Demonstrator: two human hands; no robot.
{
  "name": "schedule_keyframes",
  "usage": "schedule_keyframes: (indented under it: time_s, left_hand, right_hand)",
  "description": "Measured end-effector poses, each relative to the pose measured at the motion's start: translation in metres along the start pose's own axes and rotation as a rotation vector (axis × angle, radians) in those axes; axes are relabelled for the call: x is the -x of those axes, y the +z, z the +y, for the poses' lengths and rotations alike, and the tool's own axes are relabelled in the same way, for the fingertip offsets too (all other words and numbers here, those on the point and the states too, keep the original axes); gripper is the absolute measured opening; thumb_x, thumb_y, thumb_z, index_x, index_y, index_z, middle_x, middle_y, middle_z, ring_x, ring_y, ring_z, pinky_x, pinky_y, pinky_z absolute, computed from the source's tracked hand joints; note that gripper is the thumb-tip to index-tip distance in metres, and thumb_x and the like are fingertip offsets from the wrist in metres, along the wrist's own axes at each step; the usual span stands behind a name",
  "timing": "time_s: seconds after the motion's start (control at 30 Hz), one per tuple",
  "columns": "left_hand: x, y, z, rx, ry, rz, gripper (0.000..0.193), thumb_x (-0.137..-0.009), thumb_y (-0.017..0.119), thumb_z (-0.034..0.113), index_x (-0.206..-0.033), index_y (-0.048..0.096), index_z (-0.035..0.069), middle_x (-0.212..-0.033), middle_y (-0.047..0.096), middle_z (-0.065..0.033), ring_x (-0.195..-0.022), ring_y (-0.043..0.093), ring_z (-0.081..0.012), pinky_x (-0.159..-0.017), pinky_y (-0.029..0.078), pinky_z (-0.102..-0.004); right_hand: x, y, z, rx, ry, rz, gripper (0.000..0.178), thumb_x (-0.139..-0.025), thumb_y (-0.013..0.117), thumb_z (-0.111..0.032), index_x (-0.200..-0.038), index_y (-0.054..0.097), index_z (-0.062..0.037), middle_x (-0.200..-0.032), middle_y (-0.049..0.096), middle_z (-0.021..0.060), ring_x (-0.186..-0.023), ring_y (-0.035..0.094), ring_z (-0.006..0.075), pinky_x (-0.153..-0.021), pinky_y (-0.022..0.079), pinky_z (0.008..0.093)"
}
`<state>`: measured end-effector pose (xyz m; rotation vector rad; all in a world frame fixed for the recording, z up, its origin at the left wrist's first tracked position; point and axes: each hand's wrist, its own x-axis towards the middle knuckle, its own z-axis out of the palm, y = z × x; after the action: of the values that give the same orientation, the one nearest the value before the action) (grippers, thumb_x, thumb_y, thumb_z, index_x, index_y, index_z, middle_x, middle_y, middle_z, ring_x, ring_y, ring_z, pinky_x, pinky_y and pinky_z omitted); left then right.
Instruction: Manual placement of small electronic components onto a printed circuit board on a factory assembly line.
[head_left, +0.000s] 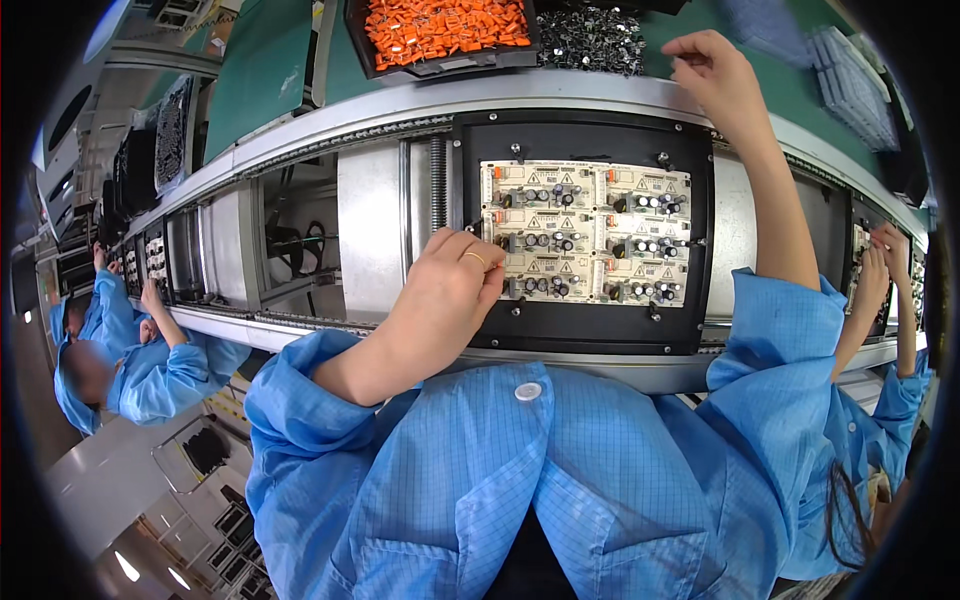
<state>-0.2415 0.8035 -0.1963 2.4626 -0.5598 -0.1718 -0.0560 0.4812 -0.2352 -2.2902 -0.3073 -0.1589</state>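
Observation:
A panel of cream circuit boards (590,232) lies in a black carrier frame (600,328) in front of me. It bears small black cylindrical capacitors and a few orange parts. My left hand (455,285), a ring on one finger, is closed at the panel's left edge; its fingertips hide whatever they pinch. Beyond the frame, my right hand (718,85) is raised above the rail, right of a heap of small black-and-silver leaded components (592,40). Its fingers are bent and loosely apart, with nothing visible between them.
A black bin (440,62) of orange components (445,25) stands at the back. Conveyor rails (380,108) run left to right. Stacked clear trays (850,85) sit far right. Co-workers in blue work at both sides, one person's hands (875,265) at another carrier on the right.

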Motion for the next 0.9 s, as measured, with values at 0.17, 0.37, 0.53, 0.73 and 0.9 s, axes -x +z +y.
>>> schedule_keyframes:
  time_s: [0.17,0.37,0.53,0.73,0.9]
  left_hand:
    - [0.006,-0.001,-0.002,-0.024,-0.011,0.032,0.017,-0.077,0.071,-0.004,-0.093,0.067,-0.001,-0.084,0.065,-0.0109,-0.083,0.061,-0.0295,-0.074,0.051,-0.0378]
    - [0.003,0.002,-0.002,-0.045,0.015,0.043,0.017,-0.076,0.072,-0.004,-0.092,0.067,-0.001,-0.083,0.065,-0.0108,-0.083,0.061,-0.0302,-0.073,0.051,-0.0385]
    - [0.005,0.003,-0.001,-0.057,0.047,0.021,0.014,-0.079,0.068,-0.003,-0.092,0.063,-0.001,-0.087,0.061,-0.0141,-0.086,0.057,-0.0329,-0.077,0.050,-0.0405]
    - [0.000,0.004,-0.001,-0.060,0.051,0.039,0.019,-0.077,0.072,-0.004,-0.094,0.063,0.000,-0.084,0.063,-0.0117,-0.080,0.059,-0.0305,-0.071,0.050,-0.0381]
    - [0.005,-0.006,-0.005,0.056,-0.085,0.062,0.024,-0.082,0.069,-0.001,-0.104,0.059,0.001,-0.087,0.062,-0.0120,-0.079,0.059,-0.0254,-0.072,0.048,-0.0356]
  right_hand:
    - [0.029,-0.018,-0.022,-0.153,0.052,0.014,0.023,-0.090,0.060,-0.002,-0.113,0.064,0.0018,-0.099,0.064,0.0037,-0.089,0.060,0.0101,-0.083,0.050,0.0243]
    - [0.079,-0.031,-0.070,-0.472,0.145,-0.057,0.016,-0.093,0.060,-0.001,-0.106,0.068,0.0029,-0.103,0.062,0.0045,-0.086,0.058,0.0088,-0.079,0.049,0.0244]
    - [0.116,-0.027,-0.093,-0.627,0.154,-0.126,0.016,-0.093,0.059,0.003,-0.105,0.069,0.0021,-0.102,0.061,0.0054,-0.085,0.058,0.0086,-0.076,0.050,0.0242]
    - [0.146,0.005,-0.116,-0.142,-0.147,-0.223,0.026,-0.081,0.063,0.010,-0.105,0.069,0.0009,-0.097,0.061,0.0099,-0.084,0.061,0.0201,-0.074,0.050,0.0302]
    - [0.153,0.036,-0.128,0.077,-0.321,-0.189,0.034,-0.074,0.067,0.007,-0.106,0.067,-0.0037,-0.091,0.063,0.0088,-0.087,0.058,0.0287,-0.075,0.050,0.0378]
